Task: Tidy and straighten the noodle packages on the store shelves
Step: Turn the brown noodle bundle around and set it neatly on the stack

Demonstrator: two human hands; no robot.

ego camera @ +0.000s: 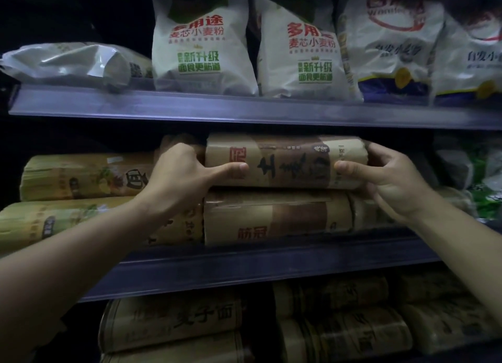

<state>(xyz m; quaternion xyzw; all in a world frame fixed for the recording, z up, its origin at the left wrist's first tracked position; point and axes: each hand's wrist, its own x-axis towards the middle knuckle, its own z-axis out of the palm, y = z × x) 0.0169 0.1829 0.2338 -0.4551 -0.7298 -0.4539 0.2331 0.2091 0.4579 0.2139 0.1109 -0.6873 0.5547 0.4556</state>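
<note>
- The left hand (pixel 179 178) cups the left end of the top roll (pixel 285 160), thumb laid along its front.
- The right hand (pixel 391 178) clasps the right end, thumb pointing inward.
- That roll lies lengthwise along the middle shelf (pixel 271 256), left to right, atop a lower roll (pixel 277 216).
- Both are brown paper-wrapped cylinders; yellow-green rolls (pixel 84 175) lie to the left.
- White, crinkled flour bags (pixel 201 44) stand above.

Left hand (pixel 176 178) and right hand (pixel 391 180) clasping top brown noodle package (pixel 285 160), middle shelf (pixel 244 265)
</note>
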